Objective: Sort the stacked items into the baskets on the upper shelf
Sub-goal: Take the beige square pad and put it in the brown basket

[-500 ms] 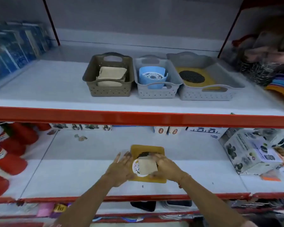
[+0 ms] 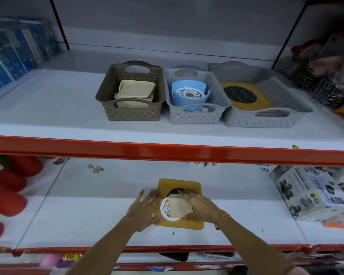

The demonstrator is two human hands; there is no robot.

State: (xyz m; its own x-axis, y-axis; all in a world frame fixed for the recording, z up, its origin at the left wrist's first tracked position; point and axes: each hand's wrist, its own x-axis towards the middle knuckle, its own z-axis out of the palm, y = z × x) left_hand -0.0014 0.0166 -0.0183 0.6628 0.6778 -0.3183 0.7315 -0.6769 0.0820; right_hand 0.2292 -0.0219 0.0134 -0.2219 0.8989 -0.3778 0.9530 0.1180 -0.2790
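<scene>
On the lower shelf lies a stack: a yellow square mat (image 2: 189, 185) at the bottom, a round patterned coaster (image 2: 165, 208) on it, and a beige square coaster (image 2: 180, 209) on top. My right hand (image 2: 201, 207) grips the beige coaster from its right side. My left hand (image 2: 145, 210) rests flat at the stack's left edge, fingers spread. On the upper shelf stand three baskets: a brown basket (image 2: 131, 114) holding beige coasters, a middle grey basket (image 2: 195, 116) holding a blue holder with a patterned coaster, and a wide grey basket (image 2: 260, 120) holding a yellow mat.
A red shelf beam (image 2: 167, 151) runs between the two shelves. Red bottles (image 2: 6, 197) lie at the lower left, a printed box (image 2: 310, 191) at the lower right. Blue packages (image 2: 14, 52) stand upper left, wire items (image 2: 326, 80) upper right.
My right hand has closed further over the beige coaster; my left hand has stayed at the stack's left edge. The stack has not shifted.
</scene>
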